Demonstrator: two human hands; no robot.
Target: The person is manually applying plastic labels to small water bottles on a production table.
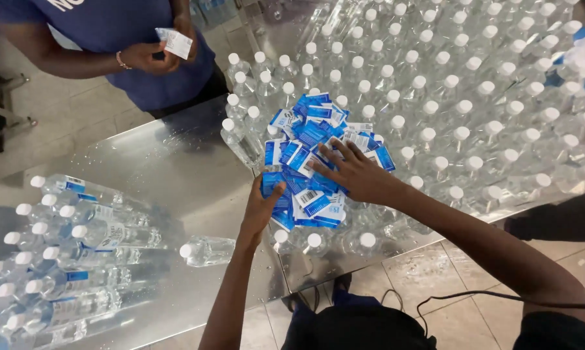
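Note:
A heap of blue and white labels (309, 139) lies on top of the white-capped clear bottles (448, 84) standing on a shiny metal table (169, 168). My right hand (354, 174) rests flat on the heap with fingers spread, touching the labels. My left hand (261, 206) grips a blue label (271, 185) at the heap's near left edge, thumb on top. Beneath the heap, more capped bottles (314, 241) show at the table's near edge.
A lone bottle (208, 251) lies on its side left of my hands. Several labelled bottles (72, 246) lie stacked at the left. Across the table a person in a blue shirt (130, 39) holds a small stack of labels (176, 43). A black cable (500, 298) crosses the tiled floor below.

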